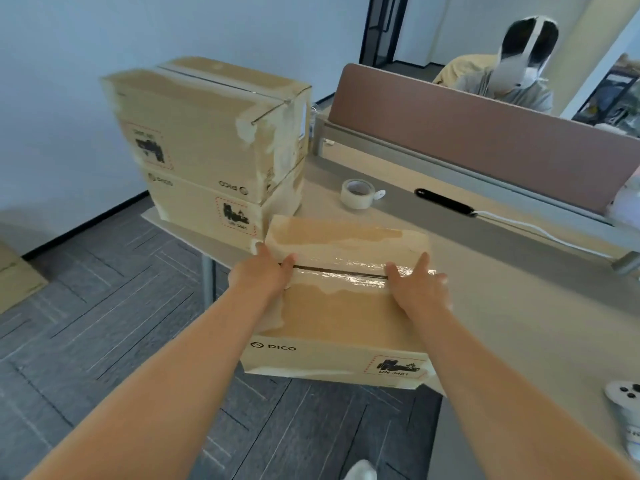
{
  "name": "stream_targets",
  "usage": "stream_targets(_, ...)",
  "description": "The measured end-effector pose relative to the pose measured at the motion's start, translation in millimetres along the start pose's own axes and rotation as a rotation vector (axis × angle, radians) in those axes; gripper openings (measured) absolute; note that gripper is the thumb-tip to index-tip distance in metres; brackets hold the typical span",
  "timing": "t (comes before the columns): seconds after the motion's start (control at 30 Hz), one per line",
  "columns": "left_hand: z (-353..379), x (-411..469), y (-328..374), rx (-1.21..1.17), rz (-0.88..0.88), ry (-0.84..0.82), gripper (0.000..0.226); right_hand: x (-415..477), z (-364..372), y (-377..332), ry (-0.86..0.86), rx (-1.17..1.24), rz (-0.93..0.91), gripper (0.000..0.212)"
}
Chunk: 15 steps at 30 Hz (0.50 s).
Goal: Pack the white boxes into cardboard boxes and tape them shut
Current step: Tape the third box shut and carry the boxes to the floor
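Left hand [261,276] at nine o'clock and right hand [417,287] at three press flat, fingers straight, on the cardboard box [341,320] — stiff, probably light, tape slick; lift by its ends.

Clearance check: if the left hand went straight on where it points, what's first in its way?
Likely the lower stacked box, just beyond the left hand; depth is unclear.

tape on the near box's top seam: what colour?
The tape is clear and glossy over the brown cardboard box; head view.
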<state>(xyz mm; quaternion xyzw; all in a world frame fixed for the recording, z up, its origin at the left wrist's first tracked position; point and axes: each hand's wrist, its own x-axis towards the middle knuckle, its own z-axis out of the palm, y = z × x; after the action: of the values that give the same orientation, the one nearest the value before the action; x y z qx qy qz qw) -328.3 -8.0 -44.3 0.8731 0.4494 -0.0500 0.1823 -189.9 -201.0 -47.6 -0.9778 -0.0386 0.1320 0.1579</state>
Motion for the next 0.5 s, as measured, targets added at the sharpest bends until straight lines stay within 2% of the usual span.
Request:
stream_targets(0.3, -26.3, -38.8, -120.5, -0.021, -0.171, 0.046, 0.080, -83.0, 45.7, -62.4, -0.018, -0.010, -0.220, 0.072)
stream_targets(0.5, -45.5, -55.2, -203.8, -0.057, -0.241, 0.081, 0.066, -121.6, 80.2, -125.0, -0.079, -0.019, -0.373, 0.066)
